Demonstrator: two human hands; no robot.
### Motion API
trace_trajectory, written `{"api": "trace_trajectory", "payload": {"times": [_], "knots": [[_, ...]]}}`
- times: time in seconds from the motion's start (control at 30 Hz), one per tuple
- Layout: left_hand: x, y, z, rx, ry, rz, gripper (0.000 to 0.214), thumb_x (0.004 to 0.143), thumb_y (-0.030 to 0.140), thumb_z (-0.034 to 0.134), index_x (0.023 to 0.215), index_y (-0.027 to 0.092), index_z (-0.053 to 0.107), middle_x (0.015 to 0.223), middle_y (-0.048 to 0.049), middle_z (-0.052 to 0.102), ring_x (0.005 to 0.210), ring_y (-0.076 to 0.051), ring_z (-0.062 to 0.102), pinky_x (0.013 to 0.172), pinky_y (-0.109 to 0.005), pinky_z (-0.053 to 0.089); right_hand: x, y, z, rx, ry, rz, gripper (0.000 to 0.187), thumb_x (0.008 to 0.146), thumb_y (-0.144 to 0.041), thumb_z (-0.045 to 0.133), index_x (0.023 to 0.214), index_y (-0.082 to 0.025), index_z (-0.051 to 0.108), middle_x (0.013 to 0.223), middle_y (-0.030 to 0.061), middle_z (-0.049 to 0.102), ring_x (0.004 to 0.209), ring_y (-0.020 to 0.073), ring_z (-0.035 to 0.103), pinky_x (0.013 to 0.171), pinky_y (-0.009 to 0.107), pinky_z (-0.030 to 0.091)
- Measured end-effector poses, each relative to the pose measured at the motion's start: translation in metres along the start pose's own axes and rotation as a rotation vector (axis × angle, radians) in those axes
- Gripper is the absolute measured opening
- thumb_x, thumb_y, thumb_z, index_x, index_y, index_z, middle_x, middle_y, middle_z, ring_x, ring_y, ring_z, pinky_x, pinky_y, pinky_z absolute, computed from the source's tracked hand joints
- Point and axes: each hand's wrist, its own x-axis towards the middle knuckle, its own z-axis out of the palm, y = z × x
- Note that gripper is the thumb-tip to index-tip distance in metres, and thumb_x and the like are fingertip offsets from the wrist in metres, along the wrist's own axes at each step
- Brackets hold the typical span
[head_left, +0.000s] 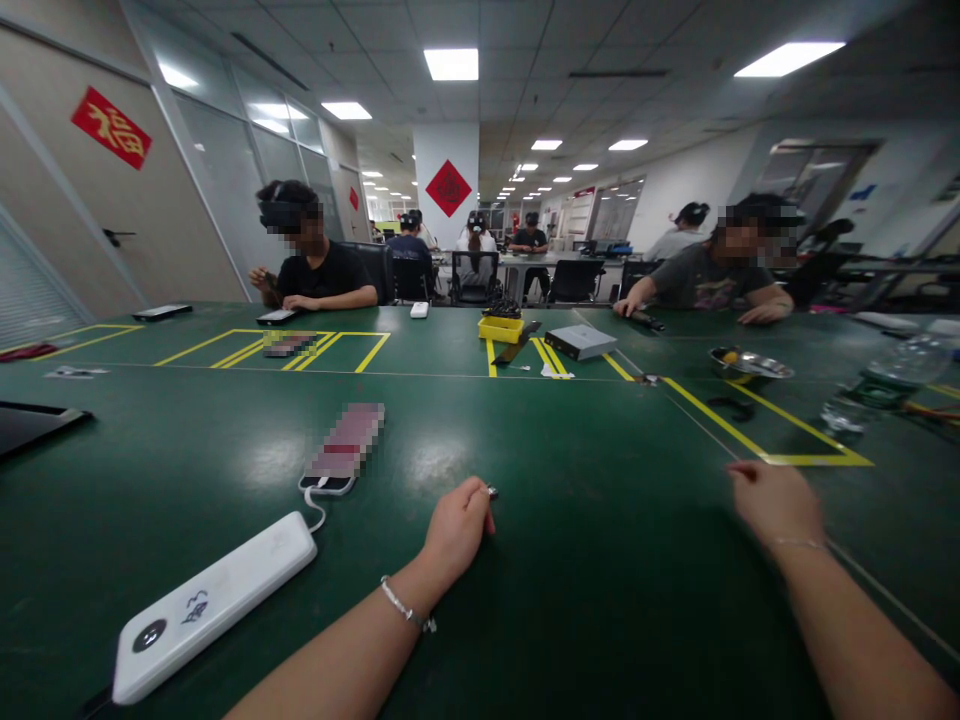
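Observation:
My left hand point(459, 525) rests on the green table point(585, 560) with its fingers curled in, pinching a small silvery piece point(492, 492) that sticks out past the fingertips. My right hand point(772, 500) lies to the right on the table, back up, fingers bent under; whether anything is in it stays hidden. A thin bracelet sits on each wrist. A white power bank point(214, 602) lies to the left of my left arm, cabled to a phone point(346, 450) just beyond it.
Yellow tape outlines mark the table. A metal dish point(750, 365) and a plastic water bottle point(877, 385) stand at the right. A yellow tray point(501, 327) and a flat grey box point(580, 341) sit mid-table. Two people work at the far side, others behind.

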Motion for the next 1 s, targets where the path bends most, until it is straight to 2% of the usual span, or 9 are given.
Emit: {"api": "trace_trajectory", "payload": {"times": [0.1, 0.23, 0.3, 0.37, 0.47, 0.6, 0.73, 0.9, 1.0], "knots": [[0.002, -0.002, 0.002, -0.041, 0.011, 0.014, 0.043, 0.083, 0.033, 0.022, 0.053, 0.019, 0.049, 0.053, 0.0002, 0.056, 0.058, -0.015, 0.052, 0.062, -0.026, 0.037, -0.018, -0.067, 0.017, 0.206, -0.188, 0.088, 0.027, 0.067, -0.034, 0.05, 0.082, -0.017, 0.064, 0.076, 0.007, 0.058, 0.068, 0.0177, 0.052, 0.062, 0.032, 0.039], [0.003, -0.002, 0.004, -0.146, -0.004, 0.038, 0.04, 0.084, 0.035, 0.024, 0.06, 0.018, 0.052, 0.059, -0.0011, 0.06, 0.062, -0.015, 0.055, 0.064, -0.026, 0.04, -0.061, -0.151, 0.049, 0.793, -0.543, 0.152, 0.026, 0.064, -0.033, 0.058, 0.084, -0.017, 0.064, 0.075, 0.0033, 0.061, 0.06, 0.0113, 0.05, 0.06, 0.027, 0.041], [0.004, -0.001, 0.004, -0.164, 0.01, 0.049, 0.035, 0.083, 0.037, 0.029, 0.065, 0.018, 0.053, 0.063, -0.0009, 0.061, 0.063, -0.015, 0.056, 0.065, -0.026, 0.041, -0.083, -0.181, 0.061, 1.078, -0.692, 0.243, 0.021, 0.061, -0.026, 0.062, 0.079, -0.016, 0.065, 0.077, 0.0043, 0.061, 0.061, 0.01, 0.05, 0.061, 0.026, 0.042], [0.004, -0.001, 0.004, -0.172, 0.034, 0.053, 0.029, 0.082, 0.037, 0.034, 0.069, 0.018, 0.053, 0.066, -0.0004, 0.062, 0.065, -0.015, 0.056, 0.065, -0.027, 0.041, -0.098, -0.2, 0.067, 1.3, -0.802, 0.355, 0.018, 0.059, -0.018, 0.063, 0.076, -0.015, 0.064, 0.082, 0.0054, 0.061, 0.065, 0.0095, 0.051, 0.065, 0.025, 0.043], [0.006, -0.002, 0.003, -0.192, 0.073, 0.052, 0.02, 0.079, 0.035, 0.042, 0.073, 0.018, 0.052, 0.072, -0.0006, 0.062, 0.07, -0.015, 0.057, 0.066, -0.027, 0.042, -0.107, -0.212, 0.069, 1.469, -0.852, 0.439, 0.019, 0.059, -0.012, 0.063, 0.077, -0.015, 0.063, 0.085, 0.0052, 0.061, 0.065, 0.0075, 0.052, 0.066, 0.023, 0.044], [0.005, 0.0, 0.001, -0.228, 0.103, 0.088, 0.012, 0.074, 0.027, 0.05, 0.068, 0.017, 0.052, 0.092, -0.0047, 0.061, 0.088, -0.017, 0.055, 0.073, -0.027, 0.041, -0.111, -0.21, 0.069, 1.55, -0.877, 0.43, 0.02, 0.06, -0.016, 0.066, 0.078, -0.015, 0.06, 0.078, 0.0023, 0.06, 0.058, 0.0046, 0.05, 0.058, 0.019, 0.042], [0.004, 0.003, 0.001, -0.333, 0.073, 0.062, 0.007, 0.07, 0.022, 0.054, 0.067, 0.016, 0.051, 0.082, -0.0046, 0.06, 0.075, -0.015, 0.056, 0.069, -0.028, 0.043, -0.113, -0.206, 0.069, 1.612, -0.915, 0.391, 0.023, 0.058, -0.02, 0.07, 0.078, -0.015, 0.058, 0.072, -0.0003, 0.058, 0.058, 0.0042, 0.05, 0.057, 0.018, 0.04], [0.004, 0.004, 0.003, -0.507, 0.019, 0.051, 0.012, 0.063, 0.014, 0.059, 0.068, 0.016, 0.048, 0.08, -0.003, 0.058, 0.07, -0.012, 0.055, 0.065, -0.025, 0.044, -0.114, -0.206, 0.067, 1.642, -0.986, 0.343, 0.022, 0.067, -0.034, 0.063, 0.076, -0.015, 0.056, 0.066, -0.001, 0.056, 0.057, 0.0053, 0.049, 0.056, 0.02, 0.038], [0.005, 0.003, 0.003, -0.533, 0.018, 0.035, 0.016, 0.061, 0.012, 0.059, 0.07, 0.016, 0.047, 0.071, 0.001, 0.056, 0.062, -0.009, 0.053, 0.06, -0.022, 0.042, -0.114, -0.207, 0.066, 1.64, -1.005, 0.34, 0.023, 0.068, -0.035, 0.062, 0.075, -0.015, 0.056, 0.067, 0.0002, 0.057, 0.059, 0.006, 0.05, 0.058, 0.021, 0.038]]}}
